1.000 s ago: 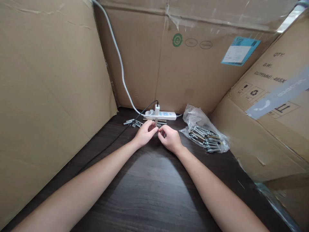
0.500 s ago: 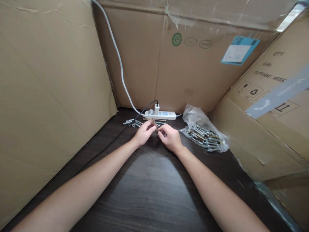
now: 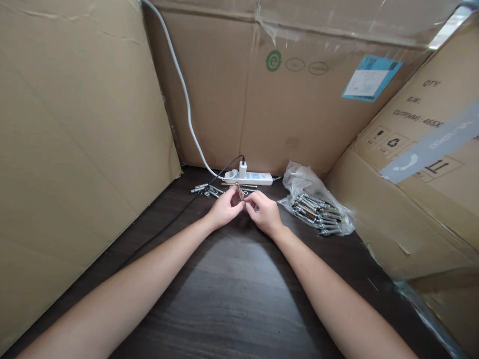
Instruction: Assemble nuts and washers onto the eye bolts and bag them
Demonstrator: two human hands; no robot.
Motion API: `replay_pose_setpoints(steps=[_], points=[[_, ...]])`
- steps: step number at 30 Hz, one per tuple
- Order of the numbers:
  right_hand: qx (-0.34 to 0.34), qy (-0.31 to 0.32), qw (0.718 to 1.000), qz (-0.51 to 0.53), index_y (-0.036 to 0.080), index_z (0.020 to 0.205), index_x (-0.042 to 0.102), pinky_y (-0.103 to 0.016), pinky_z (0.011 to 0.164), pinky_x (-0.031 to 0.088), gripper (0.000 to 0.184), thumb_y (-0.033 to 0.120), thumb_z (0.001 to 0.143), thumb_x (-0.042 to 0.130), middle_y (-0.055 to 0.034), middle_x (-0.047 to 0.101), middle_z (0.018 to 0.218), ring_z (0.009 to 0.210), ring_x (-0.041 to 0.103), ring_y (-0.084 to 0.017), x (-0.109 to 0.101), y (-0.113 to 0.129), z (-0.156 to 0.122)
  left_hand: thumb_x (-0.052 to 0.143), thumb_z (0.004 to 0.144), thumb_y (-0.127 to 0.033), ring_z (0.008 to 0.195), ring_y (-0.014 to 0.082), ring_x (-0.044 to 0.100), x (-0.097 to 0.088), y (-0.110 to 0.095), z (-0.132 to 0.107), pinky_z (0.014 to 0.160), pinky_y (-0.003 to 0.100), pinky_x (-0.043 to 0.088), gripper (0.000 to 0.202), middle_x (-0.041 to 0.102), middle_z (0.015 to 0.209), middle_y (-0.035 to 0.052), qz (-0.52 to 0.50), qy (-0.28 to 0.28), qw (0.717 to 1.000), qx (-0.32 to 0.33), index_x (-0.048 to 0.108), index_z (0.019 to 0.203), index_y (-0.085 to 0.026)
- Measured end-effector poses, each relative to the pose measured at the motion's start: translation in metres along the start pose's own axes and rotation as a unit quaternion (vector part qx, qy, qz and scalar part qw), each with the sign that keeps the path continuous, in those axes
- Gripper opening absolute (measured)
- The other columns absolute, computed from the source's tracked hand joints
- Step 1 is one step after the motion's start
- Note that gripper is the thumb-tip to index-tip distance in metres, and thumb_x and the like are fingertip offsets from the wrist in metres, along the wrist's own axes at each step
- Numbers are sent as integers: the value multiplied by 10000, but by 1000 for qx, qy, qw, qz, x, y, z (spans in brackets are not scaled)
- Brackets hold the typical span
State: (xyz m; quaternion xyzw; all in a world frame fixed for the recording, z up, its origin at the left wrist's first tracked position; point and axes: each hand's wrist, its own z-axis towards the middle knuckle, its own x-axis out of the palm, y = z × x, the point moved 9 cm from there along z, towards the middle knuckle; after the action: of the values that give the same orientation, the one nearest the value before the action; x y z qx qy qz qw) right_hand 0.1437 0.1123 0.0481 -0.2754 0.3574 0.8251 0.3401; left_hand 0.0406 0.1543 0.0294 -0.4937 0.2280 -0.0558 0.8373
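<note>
Boxed-in bench (image 3: 239, 289), a small metal piece (image 3: 240, 192) held at the centre of the frame

Three big cardboard boxes close you in: the left box (image 3: 75, 149) fills the left side of the frame, the back box (image 3: 209, 89) spans the top, and the right box (image 3: 392, 209) takes up the right edge. Between them you have the dark wood-grain bench, running down to the bottom of the frame. Your two bare forearms reach over it from the lower left and lower right corners.

A clear plastic bag (image 3: 299, 177) lies right of centre, near the right box, with a heap of metal bolts (image 3: 318, 214) in it. From the upper left, a white cable (image 3: 183, 85) drops along the back box to a white power strip (image 3: 264, 179) just above centre. A black cable (image 3: 160, 232) runs from your left forearm up to the white adapter (image 3: 243, 170) standing in that strip.

Your left hand (image 3: 224, 207) is at the centre, its fingers closed around the metal piece, which tilts with its upper end toward the left. Your right hand (image 3: 264, 212) is just beside it, fingers narrow at the piece's lower end; you cannot tell whether they grip it. Beyond your hands, in front of the strip, lie loose metal parts (image 3: 214, 191), the smallest of them rings.
</note>
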Motion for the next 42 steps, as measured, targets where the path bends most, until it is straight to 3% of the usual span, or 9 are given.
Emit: replay_pose_setpoints(steps=[7,14,17,25,30,35,42], points=[[0,-7,1000,9,214,921,607,-240,649,439,138,233,883,476,-26,631,912,695,568,-138,1,0,1,577,769,-218,700,130,533,-2,3,0,665,250,453,137,553,808,21,-7,-16,1000,-2,517,873,-154],[-1,69,996,-54,217,1152,594,-373,918,428,306,194,872,471,-76,606,1185,1077,518,-236,18,-8,0,565,751,-219,697,111,506,-19,4,1,694,246,436,128,517,801,-1,-28,-100,995,-12,476,827,-170],[-14,114,991,-75,218,1200,587,-418,945,400,338,204,879,482,-75,566,1290,1156,464,-255,28,-8,-1,566,737,-216,717,112,517,-20,6,1,722,251,438,138,528,816,-1,-42,-108,993,-22,469,826,-174],[2,104,993,-64,203,917,634,-357,842,429,108,229,855,549,-69,658,958,931,529,-223,25,-10,0,564,727,-192,714,114,516,-20,4,1,732,262,438,124,521,804,-8,-45,-109,993,-27,474,810,-173],[0,108,992,-67,207,939,632,-345,815,429,116,214,851,557,-62,661,935,883,532,-215,27,-10,0,566,725,-198,705,112,514,-18,6,2,722,258,435,132,521,800,-9,-51,-102,993,-31,470,811,-174],[-4,106,990,-89,202,1039,651,-361,836,427,211,291,872,559,-79,652,983,914,521,-225,27,-9,0,564,735,-185,655,103,489,-18,7,1,659,240,418,126,506,764,-18,-38,-97,994,-29,479,826,-173],[3,118,987,-107,198,919,663,-340,809,430,153,299,883,554,-75,639,917,874,535,-210,30,-11,0,575,739,-163,577,91,443,-14,6,0,564,218,377,144,467,683,-37,-1,-81,996,-23,499,861,-174]])
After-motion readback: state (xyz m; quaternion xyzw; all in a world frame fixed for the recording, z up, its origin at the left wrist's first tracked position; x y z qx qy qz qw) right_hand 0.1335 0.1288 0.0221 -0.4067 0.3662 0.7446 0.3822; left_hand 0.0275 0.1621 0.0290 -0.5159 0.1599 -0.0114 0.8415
